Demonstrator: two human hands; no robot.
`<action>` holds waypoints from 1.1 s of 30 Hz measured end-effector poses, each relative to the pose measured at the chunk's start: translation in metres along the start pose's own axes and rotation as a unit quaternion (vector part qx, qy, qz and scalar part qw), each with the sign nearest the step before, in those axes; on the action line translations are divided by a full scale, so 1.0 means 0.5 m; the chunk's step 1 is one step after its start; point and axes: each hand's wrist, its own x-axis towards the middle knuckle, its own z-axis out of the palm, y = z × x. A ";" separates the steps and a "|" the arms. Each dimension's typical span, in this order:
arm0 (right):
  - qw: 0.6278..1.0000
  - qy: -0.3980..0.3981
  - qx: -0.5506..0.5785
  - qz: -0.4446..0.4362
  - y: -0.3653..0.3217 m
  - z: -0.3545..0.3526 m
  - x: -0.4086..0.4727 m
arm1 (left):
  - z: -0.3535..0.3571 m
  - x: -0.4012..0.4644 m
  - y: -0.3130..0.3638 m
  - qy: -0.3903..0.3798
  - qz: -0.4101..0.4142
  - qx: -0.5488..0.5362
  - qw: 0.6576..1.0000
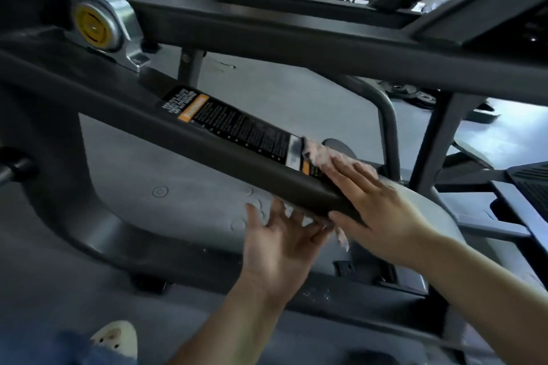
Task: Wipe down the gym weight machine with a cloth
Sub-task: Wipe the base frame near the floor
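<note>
A dark grey sloping frame bar of the weight machine crosses the view, carrying a black and orange warning label. A pinkish-white cloth is wrapped over the bar's lower right part. My right hand lies flat on the cloth on top of the bar, thumb curled under the bar's edge. My left hand reaches up under the bar with fingers spread, touching the cloth's hanging end. Whether it grips the cloth is unclear.
A second thick bar runs above, with a silver pivot housing and yellow cap at the upper left. Grey gym floor lies beyond. A black footplate sits at the right. My light shoe shows at the bottom left.
</note>
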 end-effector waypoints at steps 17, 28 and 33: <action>0.998 0.052 0.012 -0.025 0.134 0.026 -0.105 | -0.007 0.025 -0.113 -0.007 -0.042 -0.003 0.999; 0.998 0.049 0.035 -0.037 0.283 0.062 -0.184 | -0.020 0.065 -0.236 -0.001 -0.127 0.023 0.992; 0.980 0.040 0.176 0.088 0.350 0.101 -0.265 | -0.012 0.090 -0.319 0.023 -0.157 0.009 0.987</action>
